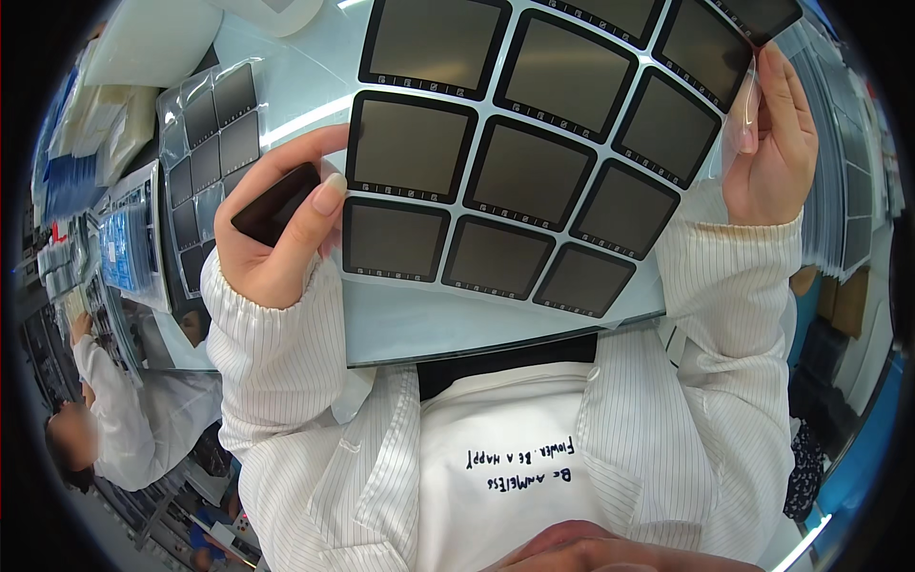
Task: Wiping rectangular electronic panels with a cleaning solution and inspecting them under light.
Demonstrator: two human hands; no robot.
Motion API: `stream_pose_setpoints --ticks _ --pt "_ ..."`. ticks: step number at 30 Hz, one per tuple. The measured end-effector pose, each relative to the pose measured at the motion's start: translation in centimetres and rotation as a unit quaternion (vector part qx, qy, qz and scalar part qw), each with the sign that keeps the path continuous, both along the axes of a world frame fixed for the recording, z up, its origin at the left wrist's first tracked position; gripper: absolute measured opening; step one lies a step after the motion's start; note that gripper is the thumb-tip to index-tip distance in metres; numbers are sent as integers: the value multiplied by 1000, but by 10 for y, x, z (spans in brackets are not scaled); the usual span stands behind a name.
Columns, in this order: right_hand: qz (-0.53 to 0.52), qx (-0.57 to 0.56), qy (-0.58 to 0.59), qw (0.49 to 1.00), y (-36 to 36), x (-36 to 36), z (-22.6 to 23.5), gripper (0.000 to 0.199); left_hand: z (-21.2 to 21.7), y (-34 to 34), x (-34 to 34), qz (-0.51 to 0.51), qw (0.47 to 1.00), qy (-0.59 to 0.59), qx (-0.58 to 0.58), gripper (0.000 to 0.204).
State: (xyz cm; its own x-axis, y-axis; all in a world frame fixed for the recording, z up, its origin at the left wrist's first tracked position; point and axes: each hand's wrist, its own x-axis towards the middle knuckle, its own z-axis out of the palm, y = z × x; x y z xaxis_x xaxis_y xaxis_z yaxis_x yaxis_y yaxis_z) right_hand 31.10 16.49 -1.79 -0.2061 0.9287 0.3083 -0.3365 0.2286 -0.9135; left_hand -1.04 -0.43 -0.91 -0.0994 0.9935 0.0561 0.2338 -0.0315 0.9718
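Observation:
A large clear sheet (486, 105) bearing rows of dark rectangular panels with black borders is raised and tilted in front of me. Along each panel's lower border runs a row of small white marks. My left hand (276, 214) grips the sheet's left edge, thumb in front and fingers partly behind. In that same palm sits a dark, smooth, flat piece (276, 205), its kind unclear. At the far right edge, my right hand (777, 143) is closed on the sheet, fingertips pinching its clear margin.
Beneath is a glass-topped table (505, 329). Similar panel sheets (210, 133) lie at left, beside bagged stacks (133, 238). A tall stack of sheets (843, 172) stands at right. White rolls (152, 43) are at back left. A co-worker in white (143, 410) sits at far left.

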Motion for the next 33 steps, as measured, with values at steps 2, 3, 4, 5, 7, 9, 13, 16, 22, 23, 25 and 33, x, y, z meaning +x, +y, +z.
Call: stream_pose_setpoints --ticks 2,3,4,5,7,9,13,16,22,23,25,33 --pt "-27 -7 -6 1000 -1 -1 -1 28 -1 0 0 -1 1000 6 1 32" --pt "-28 -7 -7 1000 0 0 -1 28 -1 1 0 1 1000 1 0 32" --pt "-15 -4 -5 1000 0 0 -1 28 -1 1 0 3 1000 -3 -1 32" --pt "-2 -1 -3 1000 1 0 0 28 0 1 0 3 1000 -2 -2 32" --pt "-13 -1 -6 1000 2 0 -1 28 -1 1 -1 1 1000 11 -3 32" --pt "-24 -1 -9 1000 2 0 -1 29 0 1 1 5 1000 6 -4 32" --pt "-18 0 -17 1000 3 2 -2 29 0 2 1 6 1000 10 -7 32" --pt "-35 -2 -22 999 3 2 -2 29 1 1 3 13 1000 -7 -10 32" --pt "-42 -10 -28 999 3 4 -2 29 1 1 2 10 1000 -7 -5 33" --pt "-27 -7 -28 999 3 4 -2 29 1 1 2 10 1000 -7 -5 33" --pt "-39 -7 -28 999 2 2 -2 29 0 1 1 7 1000 8 -4 33" --pt "-69 -14 -29 997 0 -1 0 30 1 1 1 5 1000 18 -4 34"
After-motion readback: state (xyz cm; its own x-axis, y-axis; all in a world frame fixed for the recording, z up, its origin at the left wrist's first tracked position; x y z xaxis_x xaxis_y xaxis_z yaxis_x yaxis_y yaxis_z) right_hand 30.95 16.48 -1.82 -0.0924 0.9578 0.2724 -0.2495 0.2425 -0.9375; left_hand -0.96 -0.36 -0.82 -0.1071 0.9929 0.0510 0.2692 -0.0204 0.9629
